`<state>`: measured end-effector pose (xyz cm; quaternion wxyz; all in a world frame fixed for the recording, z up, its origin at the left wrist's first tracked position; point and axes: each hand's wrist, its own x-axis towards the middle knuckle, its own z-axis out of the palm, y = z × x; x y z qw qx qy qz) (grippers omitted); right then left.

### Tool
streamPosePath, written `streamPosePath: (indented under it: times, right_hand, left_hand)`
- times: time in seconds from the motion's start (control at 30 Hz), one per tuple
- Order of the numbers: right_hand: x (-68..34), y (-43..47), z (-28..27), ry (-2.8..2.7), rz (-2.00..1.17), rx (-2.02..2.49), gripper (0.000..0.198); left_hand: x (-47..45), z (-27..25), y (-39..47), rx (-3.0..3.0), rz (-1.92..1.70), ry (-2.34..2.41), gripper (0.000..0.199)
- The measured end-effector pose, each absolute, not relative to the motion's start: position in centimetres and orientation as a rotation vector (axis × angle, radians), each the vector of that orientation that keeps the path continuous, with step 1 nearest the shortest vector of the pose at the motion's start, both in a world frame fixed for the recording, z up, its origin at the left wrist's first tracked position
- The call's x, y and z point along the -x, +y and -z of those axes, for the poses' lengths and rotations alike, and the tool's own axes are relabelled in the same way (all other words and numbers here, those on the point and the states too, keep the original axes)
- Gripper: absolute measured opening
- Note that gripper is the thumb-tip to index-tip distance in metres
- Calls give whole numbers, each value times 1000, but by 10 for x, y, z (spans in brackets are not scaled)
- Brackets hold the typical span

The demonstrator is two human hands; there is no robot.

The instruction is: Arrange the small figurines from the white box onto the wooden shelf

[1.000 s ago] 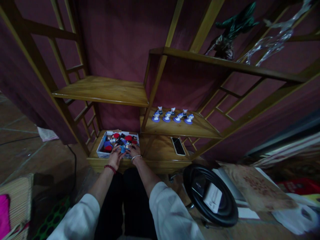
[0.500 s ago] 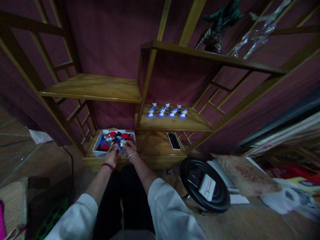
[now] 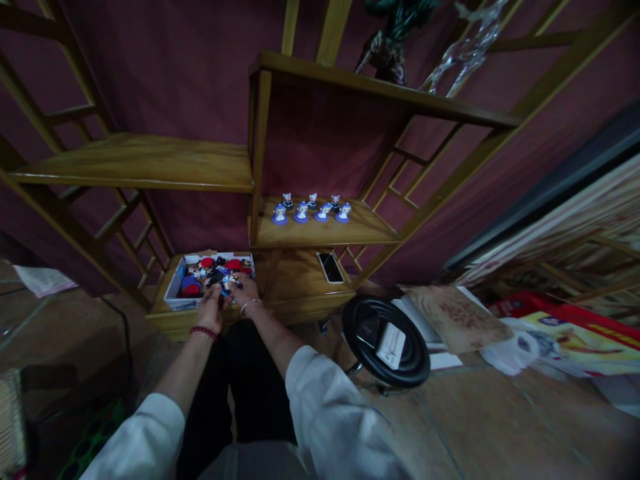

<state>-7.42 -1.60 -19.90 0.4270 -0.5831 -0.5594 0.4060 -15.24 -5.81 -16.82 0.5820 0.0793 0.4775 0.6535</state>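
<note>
Blue and white, a small figurine (image 3: 230, 283) sits between two bare hands at the near right side of a low white box (image 3: 173, 293). The right hand (image 3: 247, 289), a silvery bracelet (image 3: 249, 306) at its wrist, has thumb and fingers closed together on the figurine from the right. The left hand (image 3: 211, 307), with red beads (image 3: 203, 331) round the wrist, comes up from the near side, its fingers curled and their tips beside the figurine's lower left; whether they press on it or only meet it, I cannot tell. Around the figurine the box is crowded with small pieces lying close together: a red rounded piece (image 3: 207, 263) near the far side, another red piece (image 3: 233, 265) to its right, and a purple one (image 3: 188, 282) with red at its near edge in the left part; the dark and pale bits among them are too small to make out. The box rests on the lowest wooden board (image 3: 293, 270), with a phone (image 3: 330, 267) lying well to its right. On the shelf (image 3: 325, 233) above the phone, four purple-based figures (image 3: 301, 213) stand in a front row, and three darker ones (image 3: 313, 201) stand behind them. On the floor side, a black round seat (image 3: 421, 363) holds a white packet (image 3: 391, 346) beside a dark one (image 3: 369, 330).
</note>
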Motion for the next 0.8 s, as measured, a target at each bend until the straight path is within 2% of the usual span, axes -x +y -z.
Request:
streamPosePath:
  times: [0.3, 0.8]
  right_hand:
    - [73, -35, 178, -1698, -905, 1574, 27]
    - [74, -39, 161, -1806, -806, 1579, 27]
  left_hand:
    - [154, 171, -78, -95, -1492, 1063, 13]
    - [164, 174, -70, 27, -1463, 900, 18]
